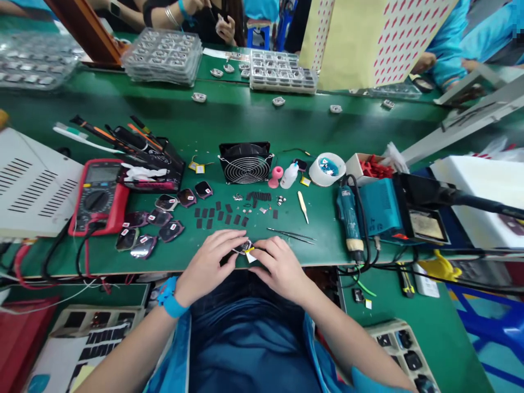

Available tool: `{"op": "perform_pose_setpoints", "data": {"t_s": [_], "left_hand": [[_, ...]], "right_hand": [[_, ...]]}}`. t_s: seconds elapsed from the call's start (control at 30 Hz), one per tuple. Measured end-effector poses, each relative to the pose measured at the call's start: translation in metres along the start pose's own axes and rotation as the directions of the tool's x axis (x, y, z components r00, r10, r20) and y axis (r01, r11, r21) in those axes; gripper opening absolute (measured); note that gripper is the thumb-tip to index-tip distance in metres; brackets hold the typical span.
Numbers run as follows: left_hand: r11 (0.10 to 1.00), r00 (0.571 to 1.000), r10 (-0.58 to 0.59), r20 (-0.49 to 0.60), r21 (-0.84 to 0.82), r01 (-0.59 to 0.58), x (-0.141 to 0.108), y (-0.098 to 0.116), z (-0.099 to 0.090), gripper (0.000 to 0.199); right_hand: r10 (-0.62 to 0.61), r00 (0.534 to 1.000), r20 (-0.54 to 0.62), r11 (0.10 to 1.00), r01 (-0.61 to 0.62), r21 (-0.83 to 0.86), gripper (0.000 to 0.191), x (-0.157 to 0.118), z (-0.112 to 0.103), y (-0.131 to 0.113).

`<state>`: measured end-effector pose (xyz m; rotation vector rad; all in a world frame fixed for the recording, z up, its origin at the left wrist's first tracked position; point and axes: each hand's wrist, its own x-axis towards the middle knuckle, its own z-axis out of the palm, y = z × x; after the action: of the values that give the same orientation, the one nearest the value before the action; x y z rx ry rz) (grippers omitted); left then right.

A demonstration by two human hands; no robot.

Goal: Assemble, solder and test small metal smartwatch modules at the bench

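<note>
— What are the hands doing at the lower middle of the frame?

— The left hand [210, 259] and the right hand [280, 267] meet at the near edge of the green table [229, 117]. Both have their fingers curled in, pinching one small part [246, 248] between the fingertips. It is dark, with a bit of yellow and white on it; more I cannot tell. The left wrist carries a blue band [170, 299].

— And just beyond them?

— Tweezers [290, 235] lie right of the hands. Above the hands, small black pads [221, 214] are spread loosely on the table, too many and too small to count surely. Left of those lie eight dark watch-like pieces [158, 224] in a loose cluster.

— Any containers?

— A round white tub [327, 169] at centre right holds something blue. Next to it an open white box [362, 165] holds red parts. In the upper part of the frame are stacks of clear trays [164, 54] with small parts in their pockets, and another stack [282, 72] to the right.

— Tools?

— A red multimeter [98, 196] at the left, a black fan [245, 162] in the centre, a small white bottle [290, 175] beside it, and a teal screwdriver [349, 218] at the right.
</note>
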<state>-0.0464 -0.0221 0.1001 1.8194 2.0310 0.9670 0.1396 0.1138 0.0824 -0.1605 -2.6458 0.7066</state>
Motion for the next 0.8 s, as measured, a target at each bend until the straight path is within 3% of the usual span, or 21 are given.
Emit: {"op": "perform_pose_setpoints", "data": {"t_s": [0.13,0.23,0.37,0.47,0.63,0.8], "left_hand": [[1.0,1.0,0.0,-0.029,0.023,0.001,-0.011,0.0,0.008,0.027],[0.999,0.997,-0.037,-0.061,0.013,0.038,-0.019,0.004,0.013,0.038],[1.0,0.999,-0.023,0.023,-0.003,0.023,-0.022,0.007,0.014,0.056],[1.0,0.998,-0.005,0.065,0.017,0.004,-0.02,0.008,0.012,0.055],[0.999,0.999,-0.018,0.039,0.038,0.017,-0.02,0.01,0.016,0.053],[0.985,0.995,-0.048,-0.09,0.161,0.062,-0.017,0.014,0.023,0.064]], "right_hand": [[0.03,0.999,-0.042,0.999,-0.029,0.028,0.017,0.003,-0.002,0.0],[0.061,0.995,-0.076,0.997,-0.058,0.045,0.02,0.006,-0.002,0.0],[0.066,0.992,-0.112,0.997,-0.062,0.037,0.022,0.011,0.001,0.001],[0.086,0.984,-0.153,0.996,-0.09,-0.017,0.023,0.013,-0.003,0.006],[0.221,0.959,-0.179,0.948,-0.255,-0.191,0.02,0.001,-0.035,0.032],[0.33,0.942,-0.064,0.89,-0.333,-0.31,0.011,-0.013,-0.06,0.056]]}}
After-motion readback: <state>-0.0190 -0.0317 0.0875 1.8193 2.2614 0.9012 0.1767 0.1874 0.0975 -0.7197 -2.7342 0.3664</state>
